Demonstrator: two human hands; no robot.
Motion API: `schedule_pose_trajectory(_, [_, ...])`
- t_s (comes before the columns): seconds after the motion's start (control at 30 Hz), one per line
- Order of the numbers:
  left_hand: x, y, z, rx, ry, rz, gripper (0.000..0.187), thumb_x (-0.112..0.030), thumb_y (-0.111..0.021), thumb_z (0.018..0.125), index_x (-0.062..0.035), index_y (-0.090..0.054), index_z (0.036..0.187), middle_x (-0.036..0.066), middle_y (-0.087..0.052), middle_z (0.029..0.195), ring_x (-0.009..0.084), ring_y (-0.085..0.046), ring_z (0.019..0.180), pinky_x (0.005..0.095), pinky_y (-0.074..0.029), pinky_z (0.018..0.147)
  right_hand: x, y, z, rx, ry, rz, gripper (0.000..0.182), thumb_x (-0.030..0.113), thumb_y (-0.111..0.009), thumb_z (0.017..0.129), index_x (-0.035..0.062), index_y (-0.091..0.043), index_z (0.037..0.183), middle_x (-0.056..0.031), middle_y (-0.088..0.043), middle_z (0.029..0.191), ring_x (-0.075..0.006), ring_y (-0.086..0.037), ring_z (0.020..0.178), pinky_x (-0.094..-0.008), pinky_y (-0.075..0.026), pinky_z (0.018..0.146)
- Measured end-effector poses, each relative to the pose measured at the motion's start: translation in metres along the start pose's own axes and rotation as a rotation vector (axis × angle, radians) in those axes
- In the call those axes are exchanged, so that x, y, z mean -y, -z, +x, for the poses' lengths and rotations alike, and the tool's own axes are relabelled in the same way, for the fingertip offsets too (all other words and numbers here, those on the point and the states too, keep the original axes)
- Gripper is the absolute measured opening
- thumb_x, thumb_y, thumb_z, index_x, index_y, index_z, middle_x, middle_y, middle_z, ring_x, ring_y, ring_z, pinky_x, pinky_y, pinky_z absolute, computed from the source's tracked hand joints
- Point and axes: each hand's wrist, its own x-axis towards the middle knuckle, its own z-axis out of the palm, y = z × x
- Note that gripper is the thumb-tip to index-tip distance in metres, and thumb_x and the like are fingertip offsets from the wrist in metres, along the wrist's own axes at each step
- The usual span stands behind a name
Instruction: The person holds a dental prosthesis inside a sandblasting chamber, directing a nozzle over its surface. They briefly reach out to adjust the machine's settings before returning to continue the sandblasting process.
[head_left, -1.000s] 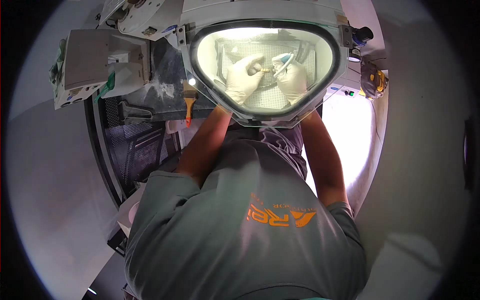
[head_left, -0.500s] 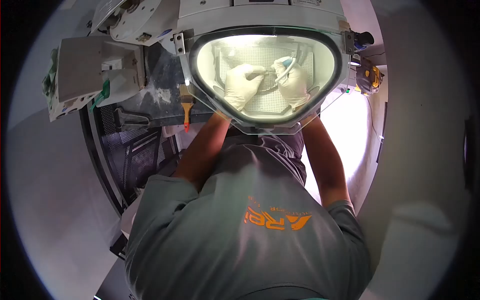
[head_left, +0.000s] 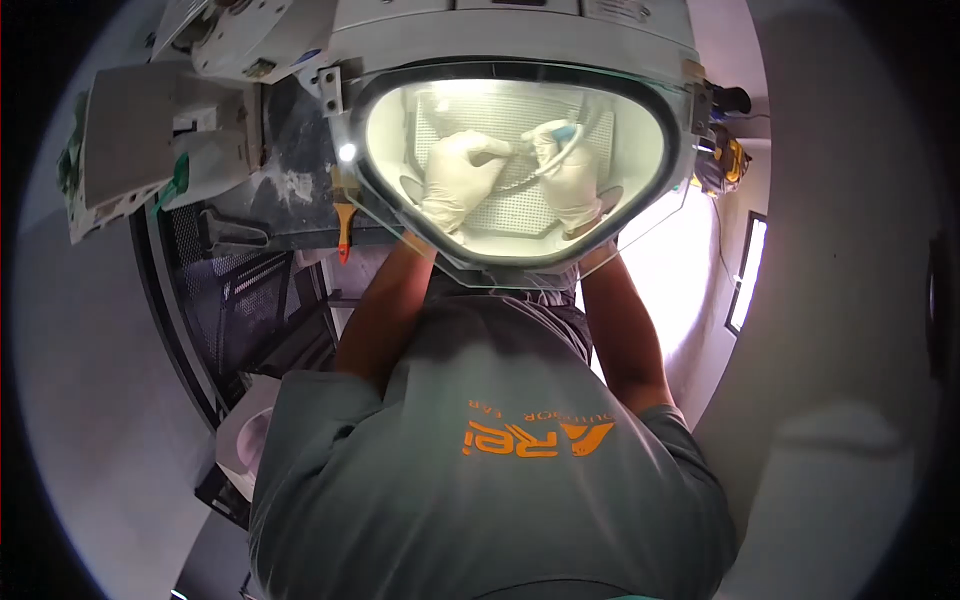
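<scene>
Through the window of the lit cabinet [head_left: 515, 38], I see my gloved left hand [head_left: 462, 178] with thumb and fingers pinched narrow on a small piece [head_left: 517, 148], too blurred to identify. My gloved right hand [head_left: 568, 182] grips a blue-and-white tool [head_left: 564, 132], its tip near that piece. Both hands are above the perforated floor [head_left: 515, 215]. Outside, a brush [head_left: 344, 212] lies on the dusty worktop [head_left: 300, 148], left of the cabinet.

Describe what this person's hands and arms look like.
The left hand and right hand wear off-white gloves reaching about the wrists, with no markings visible. The forearms are bare up to short grey sleeves.
</scene>
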Motion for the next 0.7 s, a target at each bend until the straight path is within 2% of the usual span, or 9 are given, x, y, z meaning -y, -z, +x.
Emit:
schedule_pose_trajectory(0.1, [-0.0032, -0.0005, 0.0000, 0.001, 0.052, -0.048, 0.009, 0.000, -0.084, 0.086, -0.0063, -0.085, 0.093, 0.009, -0.083, 0.095, 0.0197, -0.080, 0.091, 0.0328, -0.062, 0.085, 0.0023, 0.0004, 0.0012, 0.012, 0.009, -0.033, 0.015, 0.016, -0.074, 0.104, 0.0026, -0.071, 0.099, -0.0066, -0.072, 0.076, -0.0147, -0.070, 0.065, -0.0311, -0.053, 0.059])
schedule_pose_trajectory(0.27, [-0.0016, 0.0019, -0.0011, 0.010, -0.023, 0.062, 0.010, -0.002, -0.086, 0.085, -0.0061, -0.085, 0.094, 0.010, -0.083, 0.095, 0.0221, -0.081, 0.090, 0.0337, -0.062, 0.084, 0.0056, 0.0008, 0.0017, 0.022, 0.003, -0.059, 0.018, 0.018, -0.075, 0.105, 0.0027, -0.071, 0.098, -0.0062, -0.070, 0.074, -0.0139, -0.069, 0.064, -0.0318, -0.052, 0.058])
schedule_pose_trajectory(0.37, [0.0003, 0.0001, -0.0021, -0.010, -0.036, 0.007, 0.013, -0.003, -0.087, 0.082, -0.0080, -0.086, 0.094, 0.010, -0.083, 0.092, 0.0225, -0.080, 0.088, 0.0347, -0.062, 0.083, 0.0092, 0.0009, 0.0012, 0.014, 0.015, -0.123, 0.016, 0.017, -0.075, 0.104, 0.0026, -0.071, 0.098, -0.0061, -0.070, 0.073, -0.0139, -0.069, 0.064, -0.0320, -0.052, 0.058])
schedule_pose_trajectory(0.47, [0.0025, 0.0010, -0.0047, -0.018, -0.040, 0.036, 0.013, -0.004, -0.087, 0.082, -0.0077, -0.086, 0.094, 0.011, -0.082, 0.091, 0.0232, -0.080, 0.087, 0.0351, -0.062, 0.082, -0.0001, 0.0011, 0.0019, 0.003, 0.101, -0.126, 0.015, 0.015, -0.074, 0.104, 0.0022, -0.072, 0.098, -0.0061, -0.070, 0.074, -0.0141, -0.069, 0.066, -0.0322, -0.052, 0.059])
schedule_pose_trajectory(0.5, [0.0031, 0.0010, -0.0031, -0.023, -0.043, 0.047, 0.012, -0.004, -0.086, 0.081, -0.0075, -0.086, 0.093, 0.011, -0.082, 0.091, 0.0235, -0.080, 0.087, 0.0352, -0.062, 0.081, 0.0090, 0.0007, 0.0007, 0.024, -0.030, -0.066, 0.014, 0.014, -0.073, 0.105, 0.0020, -0.072, 0.097, -0.0062, -0.070, 0.074, -0.0147, -0.068, 0.066, -0.0325, -0.052, 0.060])
schedule_pose_trajectory(0.6, [-0.0024, 0.0028, -0.0023, -0.022, -0.004, 0.039, 0.012, -0.005, -0.086, 0.082, -0.0065, -0.085, 0.094, 0.011, -0.082, 0.092, 0.0244, -0.080, 0.087, 0.0360, -0.061, 0.082, 0.0067, 0.0007, -0.0011, 0.033, -0.046, -0.058, 0.013, 0.012, -0.070, 0.105, 0.0021, -0.071, 0.096, -0.0063, -0.071, 0.079, -0.0151, -0.068, 0.070, -0.0315, -0.052, 0.063])
schedule_pose_trajectory(0.7, [-0.0031, 0.0036, -0.0009, 0.008, 0.015, 0.012, 0.015, -0.001, -0.086, 0.086, -0.0021, -0.083, 0.100, 0.011, -0.082, 0.097, 0.0196, -0.079, 0.089, 0.0326, -0.062, 0.081, 0.0035, 0.0008, -0.0001, 0.026, 0.011, -0.100, 0.011, 0.010, -0.070, 0.104, 0.0022, -0.070, 0.096, -0.0067, -0.071, 0.081, -0.0155, -0.069, 0.073, -0.0313, -0.053, 0.065])
